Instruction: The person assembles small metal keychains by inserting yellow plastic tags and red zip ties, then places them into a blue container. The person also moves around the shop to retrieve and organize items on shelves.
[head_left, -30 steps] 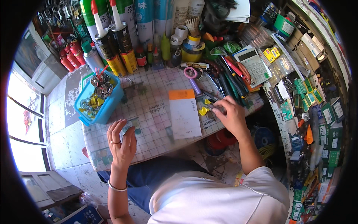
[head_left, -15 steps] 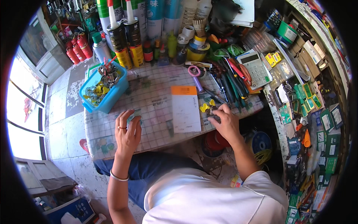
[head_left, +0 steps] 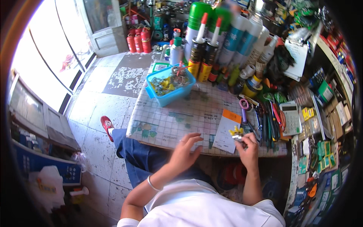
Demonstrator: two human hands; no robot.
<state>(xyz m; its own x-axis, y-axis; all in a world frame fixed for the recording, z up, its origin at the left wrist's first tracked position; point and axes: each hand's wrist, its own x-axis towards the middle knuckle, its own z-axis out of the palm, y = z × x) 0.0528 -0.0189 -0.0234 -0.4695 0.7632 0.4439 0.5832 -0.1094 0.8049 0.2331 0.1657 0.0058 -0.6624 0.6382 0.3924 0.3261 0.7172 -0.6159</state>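
My right hand [head_left: 248,148] rests at the near edge of the small table [head_left: 181,117], with its fingers pinched on small yellow and metal parts [head_left: 237,133] lying beside a white paper with an orange top [head_left: 226,130]. My left hand [head_left: 186,150] hovers over the table's near edge with its fingers spread, holding nothing that I can see. A blue plastic bin [head_left: 170,85] of mixed small hardware sits at the table's far left corner.
Tall sealant tubes and spray cans [head_left: 211,45] line the back of the table. Pens, scissors and tools [head_left: 264,117] and a calculator [head_left: 291,117] lie to the right. Shelves of packaged goods [head_left: 321,151] crowd the right side. Red fire extinguishers [head_left: 138,39] stand on the floor by the door.
The view has swung left, showing more of the floor and door. My left hand has slid toward the table's near edge, closer to my right hand, which stays at the small parts.
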